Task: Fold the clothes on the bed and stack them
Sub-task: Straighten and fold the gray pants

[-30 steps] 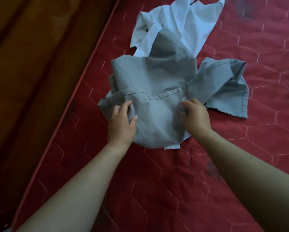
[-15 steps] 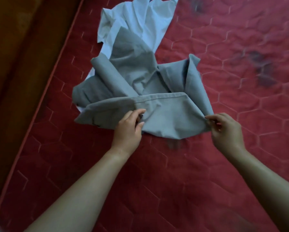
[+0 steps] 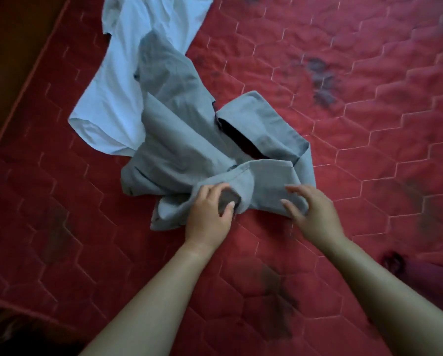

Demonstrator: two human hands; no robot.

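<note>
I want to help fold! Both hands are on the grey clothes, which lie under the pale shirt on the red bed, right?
Not quite: in the head view the grey clothes lie over the pale shirt, not under it. The left hand and right hand are on them, on the red bed.

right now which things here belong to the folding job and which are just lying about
Job: grey garment, gripped by the left hand, right hand resting on it; white garment partly under it; red mattress they lie on.
Lying about: dark marks on the mattress; wooden surface at the left.
</note>
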